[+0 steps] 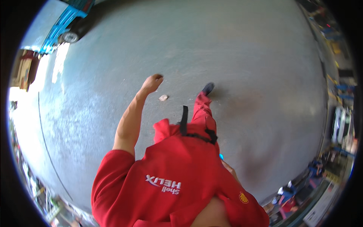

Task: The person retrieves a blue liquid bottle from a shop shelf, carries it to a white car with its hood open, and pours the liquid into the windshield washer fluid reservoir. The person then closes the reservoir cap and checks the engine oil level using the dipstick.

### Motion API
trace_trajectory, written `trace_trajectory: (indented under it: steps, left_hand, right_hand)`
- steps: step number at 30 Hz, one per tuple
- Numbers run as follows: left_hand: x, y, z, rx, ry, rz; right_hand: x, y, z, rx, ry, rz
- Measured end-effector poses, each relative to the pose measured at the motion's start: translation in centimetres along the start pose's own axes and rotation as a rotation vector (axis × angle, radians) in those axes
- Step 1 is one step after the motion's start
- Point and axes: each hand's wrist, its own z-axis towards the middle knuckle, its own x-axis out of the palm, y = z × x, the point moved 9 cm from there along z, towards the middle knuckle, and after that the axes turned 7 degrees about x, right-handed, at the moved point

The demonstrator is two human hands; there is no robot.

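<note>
My left hand [152, 83] is swung forward over the grey floor [264, 49], its fingers curled. A small dark thing shows at the fingertips, too blurred to name. Just beyond and to the right of this hand, a small pale scrap [163, 97] lies on the floor, apart from it. My right arm [230, 170] shows only in part at the right side of my red shirt [159, 162]; its fingers are hidden. Beside it peeks a bit of something bright blue [221, 156], and I cannot tell whether the hand holds it.
One leg in red trousers [204, 109] with a dark shoe [208, 88] is stepping forward. A blue truck [62, 26] stands at the far left. Shelves and benches with tools and parts [342, 113] line the right side. Bright light falls on the floor at left.
</note>
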Motion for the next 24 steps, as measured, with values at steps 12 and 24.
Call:
trace_trajectory:
  steps: [12, 24]
  left_hand:
    - [22.5, 16.3, -2.9, -0.664, 0.414, -0.169]
    - [16.6, 10.2, 44.0, -0.665, 0.299, -0.341]
  right_hand:
    - [-16.3, 48.3, -10.2, -0.262, -0.16, -0.277]
    - [-8.6, 92.7, -20.5, -0.476, 0.063, -0.162]
